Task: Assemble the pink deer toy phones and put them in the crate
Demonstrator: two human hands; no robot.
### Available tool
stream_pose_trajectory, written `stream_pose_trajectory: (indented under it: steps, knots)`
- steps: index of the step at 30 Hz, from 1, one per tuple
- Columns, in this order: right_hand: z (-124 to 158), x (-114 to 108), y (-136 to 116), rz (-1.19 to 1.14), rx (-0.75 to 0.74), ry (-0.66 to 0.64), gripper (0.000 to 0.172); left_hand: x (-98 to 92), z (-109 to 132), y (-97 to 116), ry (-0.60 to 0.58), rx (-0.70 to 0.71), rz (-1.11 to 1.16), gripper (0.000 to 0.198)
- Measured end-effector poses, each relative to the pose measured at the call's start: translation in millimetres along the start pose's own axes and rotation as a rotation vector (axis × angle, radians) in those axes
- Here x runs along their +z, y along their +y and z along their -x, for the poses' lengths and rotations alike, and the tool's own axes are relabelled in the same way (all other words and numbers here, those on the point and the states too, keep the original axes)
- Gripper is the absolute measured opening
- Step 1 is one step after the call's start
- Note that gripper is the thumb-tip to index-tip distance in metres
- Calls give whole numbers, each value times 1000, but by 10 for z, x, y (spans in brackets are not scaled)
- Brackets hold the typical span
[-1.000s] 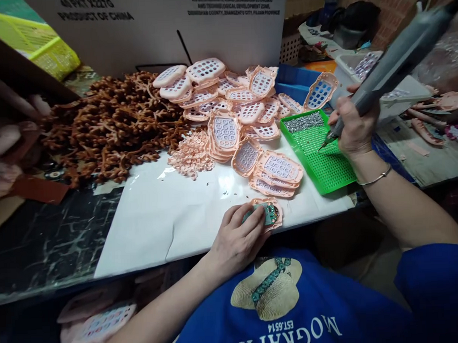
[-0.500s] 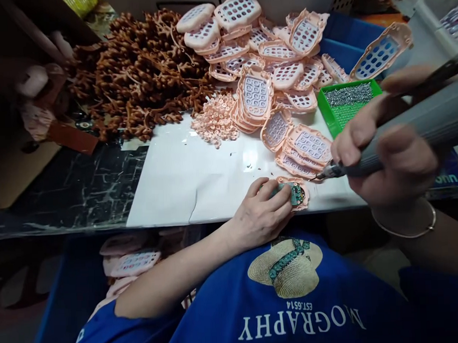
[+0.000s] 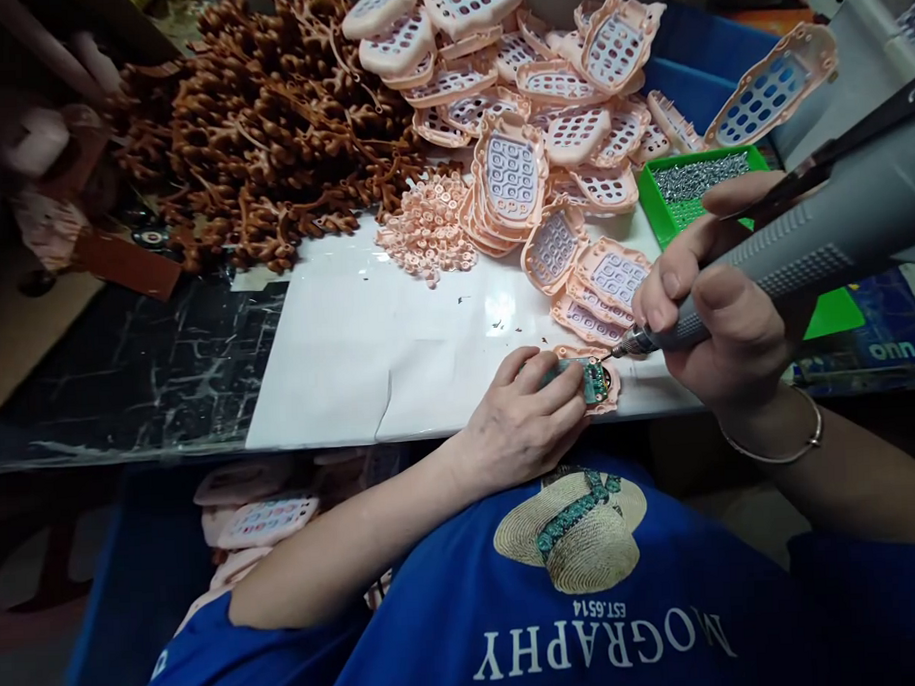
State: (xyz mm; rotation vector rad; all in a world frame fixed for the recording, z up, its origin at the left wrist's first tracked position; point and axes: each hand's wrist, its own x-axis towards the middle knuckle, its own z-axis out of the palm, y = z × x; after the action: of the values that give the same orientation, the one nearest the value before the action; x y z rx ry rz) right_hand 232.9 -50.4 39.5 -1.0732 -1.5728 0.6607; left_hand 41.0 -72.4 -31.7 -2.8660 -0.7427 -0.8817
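Observation:
My left hand [image 3: 524,416] presses down on a pink toy phone shell [image 3: 600,383] with a green circuit board in it, at the near edge of the white sheet [image 3: 368,356]. My right hand [image 3: 716,314] is wrapped round a grey electric screwdriver [image 3: 799,246], whose tip touches the top of the shell. A green tray [image 3: 678,210] with small metal screws lies just behind my right hand.
A heap of pink keypad shells [image 3: 524,101] covers the far side of the sheet, with a small pile of pink rings [image 3: 428,229] beside it. Brown plastic sprues [image 3: 262,140] are piled at the left. More pink shells [image 3: 258,520] lie in a bin below the table edge.
My right hand carried the screwdriver from the green screw tray down to the shell under my left hand. The camera tilted down and closer.

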Motion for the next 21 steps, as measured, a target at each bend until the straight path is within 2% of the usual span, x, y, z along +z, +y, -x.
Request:
stream_pose_trajectory:
  steps: [4, 8, 21]
  knots:
    - [-28, 33, 37, -198, -40, 50, 29, 5, 8, 1, -1, 0, 4, 14]
    - [-79, 88, 61, -408, -52, 122, 32, 15, 19, -1, -12, -11, 12, 14]
    - [-119, 98, 65, -457, -64, 158, 28, 21, 17, -7, 4, -13, 26, 14]
